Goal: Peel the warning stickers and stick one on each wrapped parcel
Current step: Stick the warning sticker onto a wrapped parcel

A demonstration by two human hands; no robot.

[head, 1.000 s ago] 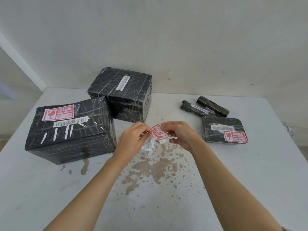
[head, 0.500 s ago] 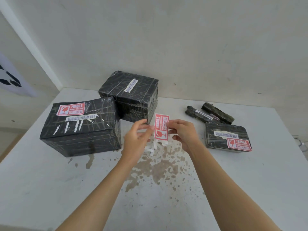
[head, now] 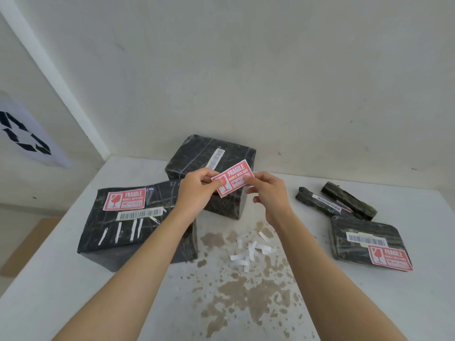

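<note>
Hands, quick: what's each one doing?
Left hand: pinching the sticker's left end.
Right hand: fingertips on its right end, other fingers loose.

red FRAGILE sticker (head: 232,177): held tilted above rear black-wrapped parcel (head: 197,156), unlabelled | left parcel (head: 128,232), flat right parcel (head: 364,239): stickered | two slim parcels (head: 320,201): unlabelled

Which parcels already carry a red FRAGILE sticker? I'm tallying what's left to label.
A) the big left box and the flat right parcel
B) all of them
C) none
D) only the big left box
A: red stickers show on the big left box and the flat right parcel; the back box shows only a barcode.
</note>
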